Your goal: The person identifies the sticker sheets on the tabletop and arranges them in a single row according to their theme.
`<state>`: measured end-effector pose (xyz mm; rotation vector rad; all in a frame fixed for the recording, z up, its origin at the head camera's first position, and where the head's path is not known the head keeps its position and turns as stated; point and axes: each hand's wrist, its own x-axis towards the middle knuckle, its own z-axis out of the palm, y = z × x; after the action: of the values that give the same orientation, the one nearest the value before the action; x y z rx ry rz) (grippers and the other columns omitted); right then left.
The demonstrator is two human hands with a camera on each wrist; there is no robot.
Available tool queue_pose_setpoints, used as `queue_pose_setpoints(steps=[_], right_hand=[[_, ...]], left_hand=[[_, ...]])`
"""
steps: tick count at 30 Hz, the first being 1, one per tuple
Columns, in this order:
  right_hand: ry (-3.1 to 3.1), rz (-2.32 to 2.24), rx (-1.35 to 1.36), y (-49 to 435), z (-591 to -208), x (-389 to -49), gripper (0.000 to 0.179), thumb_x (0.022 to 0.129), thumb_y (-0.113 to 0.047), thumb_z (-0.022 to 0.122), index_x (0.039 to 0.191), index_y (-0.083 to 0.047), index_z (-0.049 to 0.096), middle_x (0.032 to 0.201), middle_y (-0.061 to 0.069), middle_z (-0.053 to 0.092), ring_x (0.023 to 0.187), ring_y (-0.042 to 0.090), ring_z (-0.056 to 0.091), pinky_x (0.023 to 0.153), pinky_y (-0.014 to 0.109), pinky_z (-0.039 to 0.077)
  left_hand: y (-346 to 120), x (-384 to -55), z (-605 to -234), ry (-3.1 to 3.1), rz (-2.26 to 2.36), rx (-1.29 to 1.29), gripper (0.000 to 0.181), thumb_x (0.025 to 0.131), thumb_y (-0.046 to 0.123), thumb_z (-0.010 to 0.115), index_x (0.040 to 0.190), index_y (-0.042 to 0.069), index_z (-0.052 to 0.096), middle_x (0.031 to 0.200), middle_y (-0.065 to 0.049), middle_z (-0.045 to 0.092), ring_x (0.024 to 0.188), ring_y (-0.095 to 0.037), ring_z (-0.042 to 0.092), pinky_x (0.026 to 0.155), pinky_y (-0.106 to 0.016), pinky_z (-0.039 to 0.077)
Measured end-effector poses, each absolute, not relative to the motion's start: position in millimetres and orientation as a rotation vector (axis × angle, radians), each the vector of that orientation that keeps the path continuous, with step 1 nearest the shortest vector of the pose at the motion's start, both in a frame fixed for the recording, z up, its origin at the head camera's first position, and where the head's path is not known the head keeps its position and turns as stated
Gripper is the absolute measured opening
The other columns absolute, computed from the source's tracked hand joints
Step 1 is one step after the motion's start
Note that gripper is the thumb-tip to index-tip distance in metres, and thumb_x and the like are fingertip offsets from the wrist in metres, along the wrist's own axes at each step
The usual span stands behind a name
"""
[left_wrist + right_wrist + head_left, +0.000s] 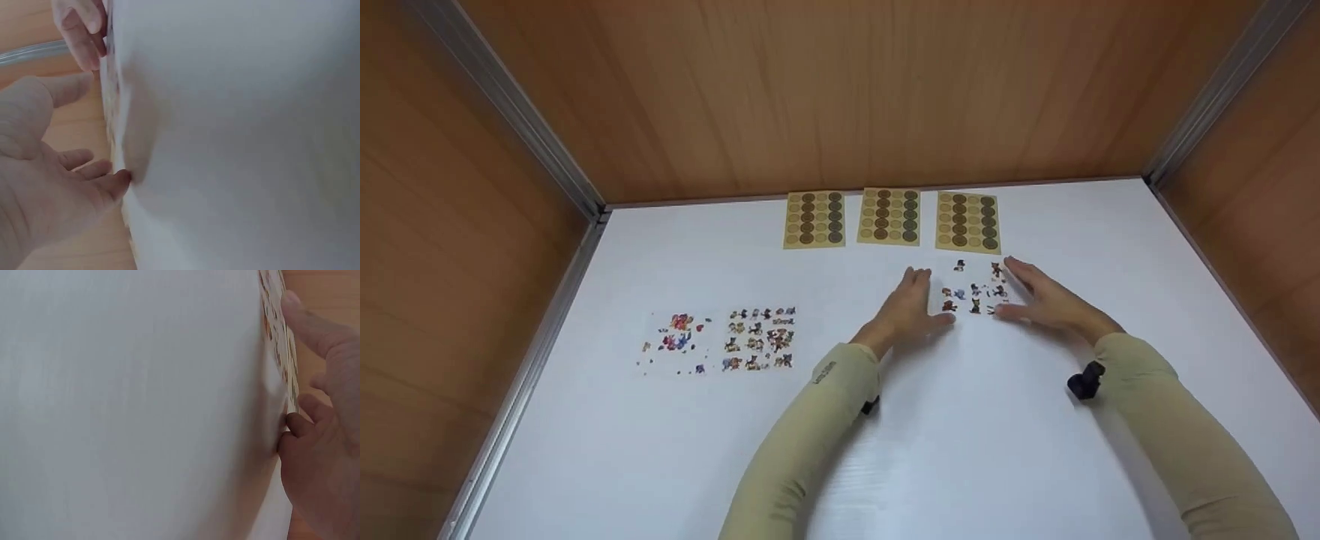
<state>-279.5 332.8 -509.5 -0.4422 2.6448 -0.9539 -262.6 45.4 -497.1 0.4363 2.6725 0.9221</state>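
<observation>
A clear sticker sheet point(976, 305) printed with small cartoon figures lies on the white table, between the two hands. My left hand point(907, 307) is at its left edge, fingers extended and thumb pointing toward the sheet. On the other side, my right hand point(1054, 301) has its fingers at the sheet's right edge and its thumb over the lower right corner. In the left wrist view, the left hand point(50, 169) has spread thumb and fingers, little finger side near the tabletop. The right wrist view shows the right hand point(332, 422) low beside the sheet; fingertip contact is hard to tell.
Three tan sheets of round stickers, left point(814, 220), middle point(889, 217) and right point(968, 222), line the back of the table point(945, 450). Two more clear sticker sheets, one point(679, 341) beside the other point(759, 339), lie at left. Wooden walls point(855, 97) enclose the table.
</observation>
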Motion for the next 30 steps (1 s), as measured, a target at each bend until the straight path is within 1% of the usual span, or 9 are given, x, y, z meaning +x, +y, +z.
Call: queue_pose_setpoints(steps=[3, 4, 7, 9, 13, 17, 21, 25, 30], right_hand=[[2.582, -0.928, -0.389, 334, -510, -284, 0.115, 0.085, -0.053, 0.078, 0.164, -0.013, 0.006, 0.169, 0.016, -0.005, 0.153, 0.042, -0.01, 0.12, 0.062, -0.004], [2.569, -0.906, -0.378, 334, -510, -286, 0.117, 0.084, -0.055, 0.078, 0.164, -0.014, 0.004, 0.169, 0.016, -0.009, 0.152, 0.043, -0.013, 0.12, 0.064, -0.005], [2.554, -0.837, -0.36, 333, -508, -292, 0.122, 0.08, -0.058, 0.08, 0.164, -0.016, 0.002, 0.167, 0.017, -0.016, 0.148, 0.049, -0.018, 0.116, 0.069, -0.008], [2.559, -0.783, -0.368, 333, -507, -295, 0.125, 0.079, -0.059, 0.081, 0.164, -0.015, 0.001, 0.166, 0.019, -0.017, 0.147, 0.052, -0.018, 0.115, 0.071, -0.007], [2.569, -0.717, -0.395, 332, -507, -298, 0.126, 0.077, -0.06, 0.081, 0.164, -0.015, 0.002, 0.166, 0.022, -0.016, 0.146, 0.056, -0.015, 0.114, 0.074, -0.005], [2.575, -0.709, -0.391, 331, -507, -297, 0.124, 0.077, -0.06, 0.082, 0.165, -0.019, 0.004, 0.165, 0.025, -0.018, 0.144, 0.059, -0.015, 0.112, 0.077, -0.003], [2.563, -0.7, -0.379, 331, -508, -295, 0.124, 0.078, -0.061, 0.081, 0.165, -0.021, 0.002, 0.163, 0.027, -0.02, 0.144, 0.06, -0.015, 0.111, 0.078, -0.003], [2.548, -0.692, -0.37, 329, -507, -294, 0.123, 0.078, -0.063, 0.079, 0.164, -0.024, 0.001, 0.163, 0.026, -0.021, 0.144, 0.059, -0.016, 0.111, 0.078, -0.003], [2.548, -0.715, -0.354, 330, -507, -295, 0.124, 0.077, -0.063, 0.08, 0.164, -0.025, 0.001, 0.164, 0.024, -0.021, 0.146, 0.056, -0.017, 0.112, 0.077, -0.004]], left_hand=[[54, -270, -503, 2.64, 0.888, 0.481, 0.106, 0.089, 0.049, 0.075, 0.163, 0.008, 0.012, 0.17, -0.011, 0.005, 0.155, -0.026, 0.001, 0.124, -0.035, 0.006], [56, -273, -504, 2.645, 0.86, 0.504, 0.111, 0.087, 0.052, 0.076, 0.163, 0.007, 0.009, 0.17, -0.012, 0.003, 0.155, -0.026, -0.001, 0.124, -0.035, 0.004], [60, -283, -507, 2.698, 0.758, 0.576, 0.124, 0.08, 0.062, 0.078, 0.162, 0.001, 0.007, 0.169, -0.017, 0.0, 0.155, -0.027, -0.004, 0.124, -0.036, 0.0], [61, -290, -508, 2.739, 0.679, 0.609, 0.132, 0.075, 0.069, 0.078, 0.161, -0.002, 0.007, 0.168, -0.021, 0.001, 0.155, -0.028, -0.004, 0.124, -0.035, -0.001], [63, -296, -507, 2.753, 0.586, 0.603, 0.14, 0.069, 0.078, 0.075, 0.161, -0.002, 0.006, 0.168, -0.02, -0.001, 0.155, -0.027, -0.005, 0.124, -0.035, -0.002], [63, -296, -504, 2.751, 0.503, 0.629, 0.139, 0.069, 0.082, 0.072, 0.162, 0.001, 0.007, 0.169, -0.016, 0.0, 0.155, -0.024, -0.005, 0.124, -0.035, -0.002], [61, -294, -503, 2.732, 0.458, 0.656, 0.132, 0.073, 0.08, 0.069, 0.162, 0.003, 0.01, 0.169, -0.013, 0.002, 0.155, -0.021, -0.002, 0.125, -0.035, -0.001], [59, -294, -503, 2.723, 0.442, 0.652, 0.124, 0.079, 0.078, 0.065, 0.162, 0.003, 0.012, 0.169, -0.013, 0.003, 0.156, -0.021, -0.001, 0.125, -0.035, -0.001], [61, -295, -504, 2.738, 0.414, 0.659, 0.119, 0.083, 0.077, 0.062, 0.162, 0.003, 0.012, 0.169, -0.013, 0.005, 0.156, -0.022, 0.0, 0.125, -0.036, 0.0]])
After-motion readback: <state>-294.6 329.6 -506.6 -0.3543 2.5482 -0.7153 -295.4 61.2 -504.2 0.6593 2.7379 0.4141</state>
